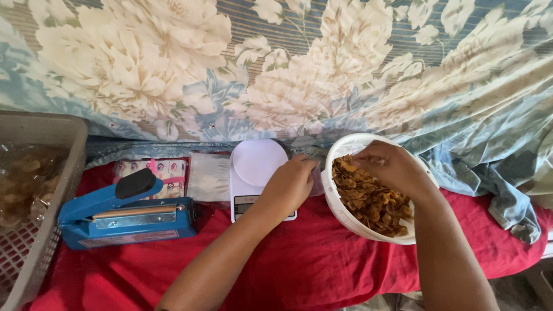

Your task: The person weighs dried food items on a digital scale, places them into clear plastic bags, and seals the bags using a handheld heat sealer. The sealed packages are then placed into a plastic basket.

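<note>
Both hands worked close together over the red-covered surface (311,259). Her right hand (391,167) was plunged into the white basket (345,216), fingers curled down among the fried brown chips (371,201) as if pinching up a small batch, though how much it held could not be told. Just to its left, the left hand (288,184) lay loosely closed at the basket's rim, apparently holding something thin and clear against the edge of the white kitchen scale (253,173); what exactly it gripped was too faint to make out. Those chips looked light, dry and brittle, so they would likely crumble under a hard squeeze and want a gentle, cupped pinch from above. Farther left of the left hand sat a stack of clear bags (207,175), a printed packet (155,173) and a blue heat sealer (124,216), with a grey crate (40,230) of bagged snacks beyond. Behind everything hung a floral cloth (276,63).
</note>
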